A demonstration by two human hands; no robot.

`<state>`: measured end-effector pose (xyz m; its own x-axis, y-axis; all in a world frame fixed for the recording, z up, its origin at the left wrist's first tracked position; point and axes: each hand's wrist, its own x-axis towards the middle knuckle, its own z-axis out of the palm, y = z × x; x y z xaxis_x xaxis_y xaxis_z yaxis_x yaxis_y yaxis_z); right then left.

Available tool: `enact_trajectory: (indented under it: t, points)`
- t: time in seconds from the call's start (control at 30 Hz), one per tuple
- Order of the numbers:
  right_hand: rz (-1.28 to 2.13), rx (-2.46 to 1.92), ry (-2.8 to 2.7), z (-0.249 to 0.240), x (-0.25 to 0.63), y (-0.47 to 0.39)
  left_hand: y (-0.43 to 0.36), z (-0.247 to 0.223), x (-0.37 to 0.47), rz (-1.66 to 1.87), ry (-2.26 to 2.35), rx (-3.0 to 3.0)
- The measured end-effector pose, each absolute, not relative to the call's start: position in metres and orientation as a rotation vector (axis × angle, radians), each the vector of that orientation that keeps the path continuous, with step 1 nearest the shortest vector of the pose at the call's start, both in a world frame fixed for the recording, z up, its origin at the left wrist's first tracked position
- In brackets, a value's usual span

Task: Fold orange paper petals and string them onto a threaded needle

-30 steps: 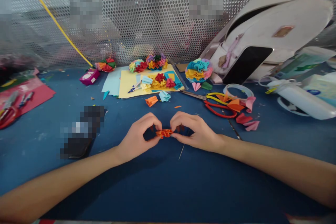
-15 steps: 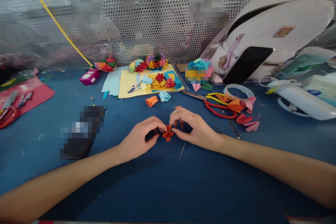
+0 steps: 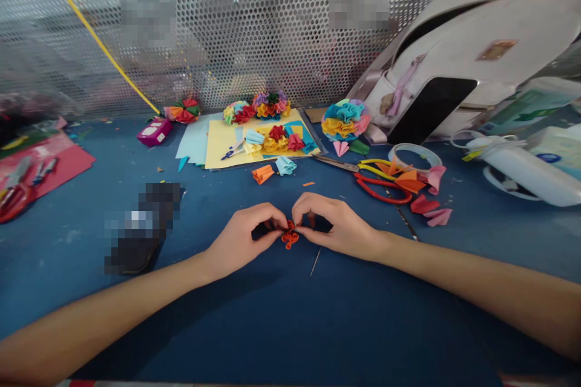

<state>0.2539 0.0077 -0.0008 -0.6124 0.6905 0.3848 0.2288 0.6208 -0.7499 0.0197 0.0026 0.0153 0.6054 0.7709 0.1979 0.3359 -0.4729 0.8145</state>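
Between my two hands is a small orange-red ruffled paper piece (image 3: 289,238), its curled edge facing me. My left hand (image 3: 247,233) pinches its left side with thumb and forefinger. From the other side, my right hand (image 3: 333,224) pinches it at the upper right, fingertips almost meeting the left ones. The fingers hide its top part. A thin needle-like stick (image 3: 315,262) lies on the blue table (image 3: 290,326) just below my right hand. Beyond the hands rest an orange pleated paper piece (image 3: 262,174) and a light blue one (image 3: 285,165).
Red-and-yellow-handled scissors (image 3: 384,187) lie right of centre beside a tape roll (image 3: 415,157). A dark, blurred-out object (image 3: 143,230) is at left. Yellow paper sheets (image 3: 218,142) hold several paper pieces. A backpack (image 3: 458,54) with a phone (image 3: 431,110) against it stands at back right.
My left thumb and fingertips have closed in on the ruffled paper piece, which sits slightly lower and is now pinched from both sides. The view has shifted slightly.
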Motion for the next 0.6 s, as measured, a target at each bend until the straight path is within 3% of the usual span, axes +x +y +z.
enact_trajectory:
  t: [0.6]
  points:
    - [0.806, -0.573, -2.267, -0.0013, 0.2534, 0.0061, -0.0015, 0.0173, 0.0209, 0.786, 0.786, 2.430]
